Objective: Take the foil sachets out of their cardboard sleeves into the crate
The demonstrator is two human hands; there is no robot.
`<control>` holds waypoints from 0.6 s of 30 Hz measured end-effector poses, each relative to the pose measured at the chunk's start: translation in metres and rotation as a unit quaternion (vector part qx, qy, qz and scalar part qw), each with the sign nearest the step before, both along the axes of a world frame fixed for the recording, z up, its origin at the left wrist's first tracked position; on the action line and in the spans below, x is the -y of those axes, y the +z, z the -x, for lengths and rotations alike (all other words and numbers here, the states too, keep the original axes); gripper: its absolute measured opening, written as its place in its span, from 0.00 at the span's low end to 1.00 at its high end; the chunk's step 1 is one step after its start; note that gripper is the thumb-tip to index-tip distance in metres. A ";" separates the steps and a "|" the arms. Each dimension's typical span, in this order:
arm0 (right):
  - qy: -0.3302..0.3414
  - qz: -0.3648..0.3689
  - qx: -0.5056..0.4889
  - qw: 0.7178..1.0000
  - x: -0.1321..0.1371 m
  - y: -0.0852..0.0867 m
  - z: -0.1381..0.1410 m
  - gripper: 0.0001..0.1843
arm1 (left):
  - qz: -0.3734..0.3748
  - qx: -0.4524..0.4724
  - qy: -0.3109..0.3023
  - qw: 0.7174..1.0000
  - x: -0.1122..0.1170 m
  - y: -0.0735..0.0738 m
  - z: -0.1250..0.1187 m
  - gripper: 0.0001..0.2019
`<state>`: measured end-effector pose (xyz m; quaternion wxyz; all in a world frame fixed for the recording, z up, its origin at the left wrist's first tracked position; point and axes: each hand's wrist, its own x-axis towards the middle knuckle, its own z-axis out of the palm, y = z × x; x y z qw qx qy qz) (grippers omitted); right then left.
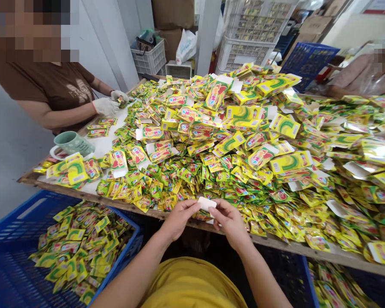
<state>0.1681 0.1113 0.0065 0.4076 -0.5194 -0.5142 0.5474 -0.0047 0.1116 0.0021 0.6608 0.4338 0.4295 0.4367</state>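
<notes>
Between my two hands, just above the table's front edge, is a small box with its white end flap [207, 203] facing up; its printed sides are hidden. My left hand [179, 218] pinches the flap's left edge with thumb and fingers. On the other side my right hand [230, 221] grips it, the thumb across the lower corner. Small yellow-green sachets [182, 179] lie in a thick layer right behind my fingers. Heaped over them are printed yellow boxes [244, 112], several with white flaps standing open.
A blue crate [22, 214] with packed boxes [80, 244] stands low at left, another blue crate [311, 282] at right. A green mug [72, 143] sits on the table's left end. Opposite left, a co-worker's gloved hands [107, 105] handle sachets; another person [362, 77] sits far right.
</notes>
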 end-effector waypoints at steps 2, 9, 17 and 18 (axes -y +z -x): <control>0.022 -0.008 0.012 1.000 -0.001 -0.003 0.004 0.12 | 0.016 0.000 -0.007 1.000 -0.002 0.004 0.001 0.09; 0.015 -0.122 0.029 0.992 -0.022 0.005 0.007 0.10 | -0.076 -0.090 0.132 0.984 -0.009 -0.001 0.000 0.08; -0.045 -0.093 -0.004 0.995 -0.020 -0.003 0.009 0.07 | -0.237 -0.150 0.125 0.952 -0.013 -0.004 -0.006 0.07; -0.045 -0.116 0.006 0.992 -0.018 -0.004 0.008 0.06 | -0.272 -0.154 0.120 0.942 -0.013 -0.005 -0.005 0.05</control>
